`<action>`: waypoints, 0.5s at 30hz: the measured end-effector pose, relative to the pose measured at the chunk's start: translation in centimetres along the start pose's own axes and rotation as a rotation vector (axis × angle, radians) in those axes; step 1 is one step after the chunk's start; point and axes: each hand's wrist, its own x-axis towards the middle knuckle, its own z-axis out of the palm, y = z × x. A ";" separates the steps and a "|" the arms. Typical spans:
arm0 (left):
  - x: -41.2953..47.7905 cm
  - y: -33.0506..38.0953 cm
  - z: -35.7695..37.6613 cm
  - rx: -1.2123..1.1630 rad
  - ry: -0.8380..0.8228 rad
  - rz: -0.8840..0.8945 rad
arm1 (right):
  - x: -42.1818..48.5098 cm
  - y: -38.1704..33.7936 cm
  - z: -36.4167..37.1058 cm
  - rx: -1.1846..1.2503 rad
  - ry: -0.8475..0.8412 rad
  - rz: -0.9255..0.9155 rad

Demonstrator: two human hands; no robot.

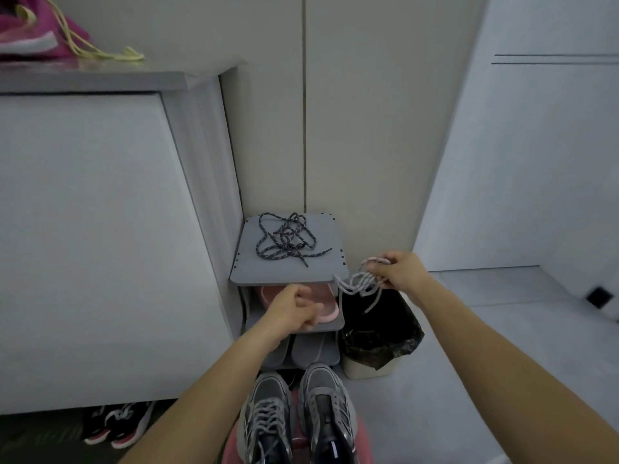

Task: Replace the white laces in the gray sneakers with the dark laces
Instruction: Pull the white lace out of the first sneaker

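Note:
Two gray sneakers stand side by side at the bottom. The left sneaker (pixel 266 420) still has a white lace through its eyelets. The right sneaker (pixel 330 410) shows a bare dark tongue with no lace. My right hand (pixel 400 272) is shut on a bundled white lace (pixel 360 279), held above the bin. A tangle of dark laces (pixel 288 239) lies on top of the small gray shoe rack (pixel 248 272). My left hand (pixel 294 308) hovers in front of the rack's middle shelf, fingers loosely curled, holding nothing.
A bin with a black liner (pixel 378 336) stands right of the rack. Pink slippers (pixel 321 299) and gray slippers (pixel 308 349) fill the rack's shelves. A white cabinet (pixel 100 229) rises at left, black-and-pink sneakers (pixel 117 426) beneath it. A pink bag (pixel 33 31) lies on top.

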 end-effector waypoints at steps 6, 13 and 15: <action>0.1 -3.9 0.4 0.043 0.009 -0.124 | 4.4 1.2 -2.6 -0.206 0.126 0.007; 0.7 -4.2 -0.6 0.065 0.047 -0.089 | 7.3 0.7 -2.9 -0.283 0.016 0.101; 0.6 -4.3 -1.1 0.071 0.052 -0.085 | 7.1 1.5 -2.6 -0.264 -0.070 0.157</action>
